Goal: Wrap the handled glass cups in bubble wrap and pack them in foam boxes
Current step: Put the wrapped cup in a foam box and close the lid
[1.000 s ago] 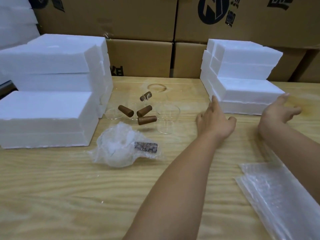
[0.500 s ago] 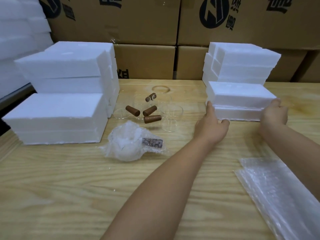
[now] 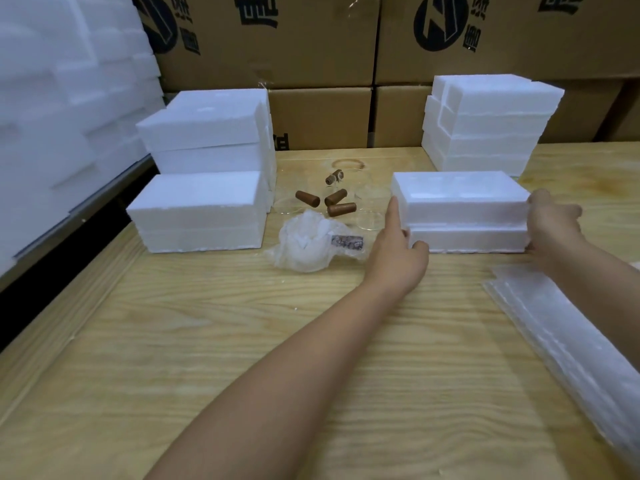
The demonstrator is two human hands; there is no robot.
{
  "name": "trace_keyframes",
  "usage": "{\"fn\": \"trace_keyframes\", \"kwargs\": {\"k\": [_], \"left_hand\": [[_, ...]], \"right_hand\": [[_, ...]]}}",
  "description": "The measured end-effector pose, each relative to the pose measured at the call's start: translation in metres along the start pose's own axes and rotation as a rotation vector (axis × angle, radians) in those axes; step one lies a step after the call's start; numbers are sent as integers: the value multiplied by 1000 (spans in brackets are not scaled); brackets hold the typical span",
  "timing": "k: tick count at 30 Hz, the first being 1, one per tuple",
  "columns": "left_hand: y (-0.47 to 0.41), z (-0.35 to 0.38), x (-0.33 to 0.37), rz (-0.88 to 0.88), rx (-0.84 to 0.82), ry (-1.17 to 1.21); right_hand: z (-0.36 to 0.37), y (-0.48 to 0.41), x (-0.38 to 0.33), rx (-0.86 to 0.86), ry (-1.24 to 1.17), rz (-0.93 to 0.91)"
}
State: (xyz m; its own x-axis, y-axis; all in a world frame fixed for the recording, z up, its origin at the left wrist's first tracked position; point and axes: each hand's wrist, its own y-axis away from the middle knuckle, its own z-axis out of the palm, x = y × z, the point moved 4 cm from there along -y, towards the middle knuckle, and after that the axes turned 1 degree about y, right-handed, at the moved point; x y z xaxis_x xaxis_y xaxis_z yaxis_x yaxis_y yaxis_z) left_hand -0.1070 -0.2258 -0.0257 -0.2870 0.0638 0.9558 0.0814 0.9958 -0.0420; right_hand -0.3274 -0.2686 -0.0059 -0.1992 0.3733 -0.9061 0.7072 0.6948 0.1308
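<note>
A white foam box point(image 3: 460, 209) in two halves sits on the wooden table point(image 3: 242, 341) in front of the right foam stack point(image 3: 485, 133). My left hand point(image 3: 394, 247) grips its left end, index finger up along the side and thumb at the front. My right hand point(image 3: 550, 223) holds its right end with curled fingers. Several clear glass cups with brown handles point(image 3: 334, 202) stand to the left of the box. One cup wrapped in bubble wrap point(image 3: 311, 244) lies in front of them.
A pile of bubble wrap sheets point(image 3: 571, 341) lies at the right near edge. Stacked foam boxes point(image 3: 204, 209) stand at the left, with more foam point(image 3: 52, 116) beyond the table's left edge. Cardboard cartons point(image 3: 311, 46) form a wall at the back.
Both hands reached the front foam box of the right stack, took hold of its ends and drew it toward me, away from the stack.
</note>
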Motion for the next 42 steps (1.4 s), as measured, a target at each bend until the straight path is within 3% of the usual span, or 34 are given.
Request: {"fn": "trace_keyframes", "kwargs": {"k": [4,8,13,16,19,23,26,30,35,42], "left_hand": [[6,-9,5,-6,-49,-27],[16,-12,17,38,-38,-29],[44,-42,36,280,165,100],[61,-82,33,365,387,189],[70,-112,17,398,437,246],[76,-134,-9,338,410,290],[78,-142,-22,277,374,135],[76,-146,-32,171,332,-40],[72,-146,-35,186,332,-87],[70,-164,-40,264,661,-38]], "right_hand": [[-1,17,-5,-89,-31,-53],[-8,37,-12,25,-90,-117],[-31,63,-13,128,-425,-169],[-33,92,-11,-6,-518,-250],[-21,119,0,-171,-557,-346],[-2,141,11,-351,-483,-401],[8,147,21,-421,-328,-471],[16,146,30,-358,-16,-568],[18,145,29,-349,140,-587],[21,155,-13,-194,115,-764]]}}
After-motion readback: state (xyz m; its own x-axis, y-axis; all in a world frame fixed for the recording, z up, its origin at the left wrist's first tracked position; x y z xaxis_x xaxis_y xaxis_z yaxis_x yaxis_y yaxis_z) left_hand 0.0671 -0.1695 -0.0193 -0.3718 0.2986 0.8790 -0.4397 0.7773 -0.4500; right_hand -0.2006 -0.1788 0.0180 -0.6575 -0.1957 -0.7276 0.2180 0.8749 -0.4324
